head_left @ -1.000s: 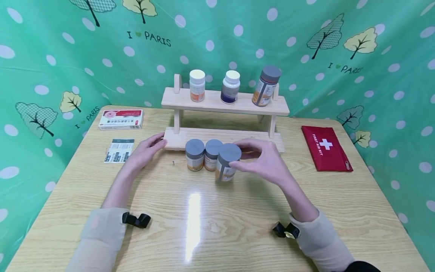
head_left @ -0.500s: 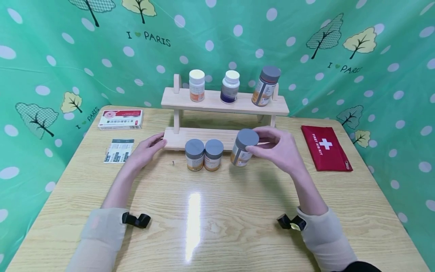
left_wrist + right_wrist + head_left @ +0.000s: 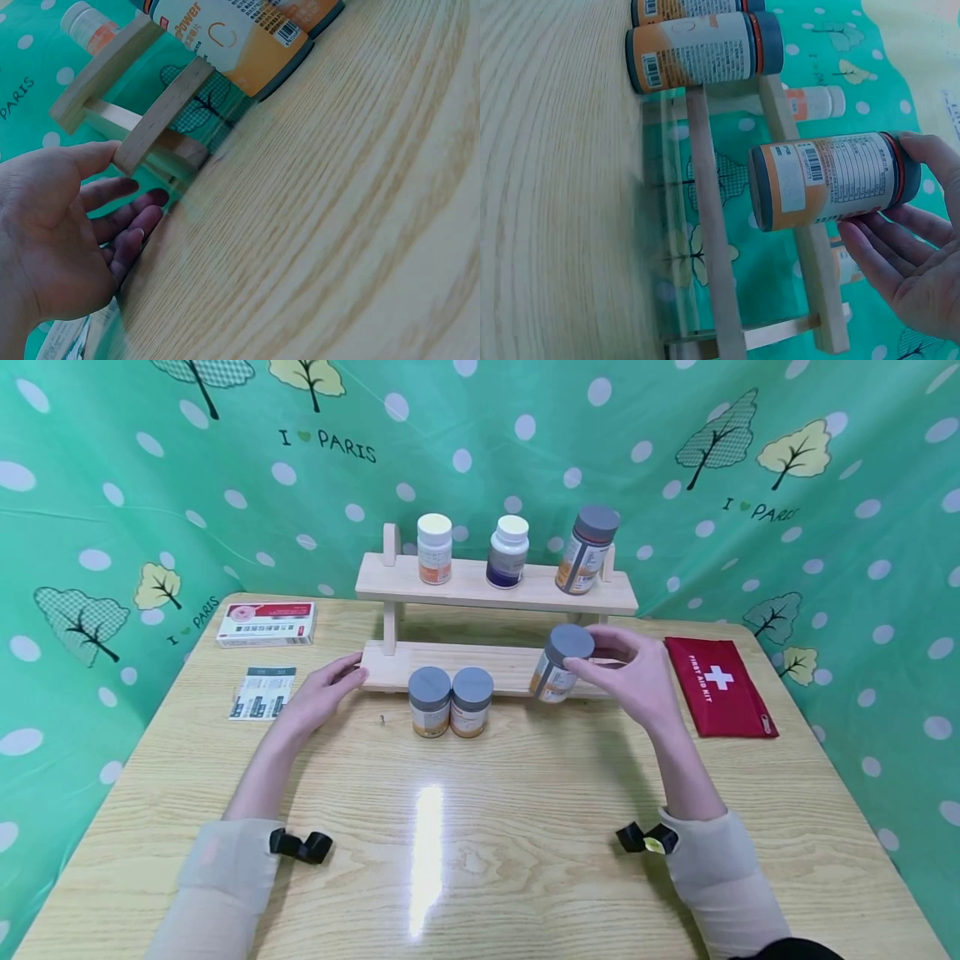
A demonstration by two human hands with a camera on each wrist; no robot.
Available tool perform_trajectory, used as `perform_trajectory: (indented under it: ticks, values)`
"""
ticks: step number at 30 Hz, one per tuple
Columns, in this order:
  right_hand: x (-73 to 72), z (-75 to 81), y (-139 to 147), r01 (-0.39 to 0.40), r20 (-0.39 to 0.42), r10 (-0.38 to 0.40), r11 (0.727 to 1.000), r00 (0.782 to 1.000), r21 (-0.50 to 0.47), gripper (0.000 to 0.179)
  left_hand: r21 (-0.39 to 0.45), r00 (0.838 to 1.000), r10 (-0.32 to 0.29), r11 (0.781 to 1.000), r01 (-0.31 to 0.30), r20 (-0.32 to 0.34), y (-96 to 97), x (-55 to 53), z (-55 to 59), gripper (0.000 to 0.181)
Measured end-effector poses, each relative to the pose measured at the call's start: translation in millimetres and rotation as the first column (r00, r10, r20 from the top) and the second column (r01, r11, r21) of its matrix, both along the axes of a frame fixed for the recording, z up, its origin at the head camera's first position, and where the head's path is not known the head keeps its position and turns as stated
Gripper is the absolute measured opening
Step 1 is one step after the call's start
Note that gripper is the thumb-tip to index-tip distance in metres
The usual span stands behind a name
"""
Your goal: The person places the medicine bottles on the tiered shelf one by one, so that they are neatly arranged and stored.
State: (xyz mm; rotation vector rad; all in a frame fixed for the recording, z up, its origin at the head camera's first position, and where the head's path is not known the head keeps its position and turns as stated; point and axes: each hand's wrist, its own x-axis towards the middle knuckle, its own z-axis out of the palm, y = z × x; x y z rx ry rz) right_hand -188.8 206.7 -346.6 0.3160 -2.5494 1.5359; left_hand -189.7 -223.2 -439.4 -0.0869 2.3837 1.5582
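My right hand [image 3: 633, 681] grips a supplement jar [image 3: 561, 664] with a grey lid, thumb and fingers around its upper part. In the right wrist view this held jar [image 3: 825, 180] shows an orange and white label and hangs clear of the planks. It overlaps the right part of the wooden rack's lower shelf [image 3: 457, 660] in the head view. At the rack's left end my left hand [image 3: 326, 693] touches the lower shelf, its thumb [image 3: 97, 157] against the plank's end and the other fingers loosely bent. Two similar jars, one left [image 3: 430, 702] and one right [image 3: 471, 702], stand side by side before the rack.
On the upper shelf [image 3: 468, 578] stand an orange-labelled white bottle [image 3: 435, 550], a blue-labelled white bottle [image 3: 508, 552] and a grey-lidded jar [image 3: 587, 550]. A medicine box [image 3: 267, 624] and a printed packet [image 3: 262, 693] lie left; a red first aid pouch [image 3: 720, 687] lies right.
My right hand has lifted the jar from beside the other two and carried it right and back toward the lower shelf. The left hand has stayed at the rack's end.
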Motion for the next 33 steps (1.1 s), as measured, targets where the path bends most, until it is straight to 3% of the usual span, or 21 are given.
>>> perform_trajectory:
  ticks: [17, 33]
  values:
    - [-17.8, -16.9, 5.9, 0.169, -0.04, -0.172, 0.983, 0.984, -0.072, 0.048, 0.012, 1.0, 0.001, 1.0, -0.001, 0.006, -0.9, -1.0, -2.2, 0.073]
    - [-26.0, -27.7, 6.0, 0.193, -0.016, -0.195, 0.977, 0.981, -0.089, 0.048, -0.004, 1.0, 0.004, 1.0, -0.004, 0.005, -0.5, -0.6, -0.8, 0.076]
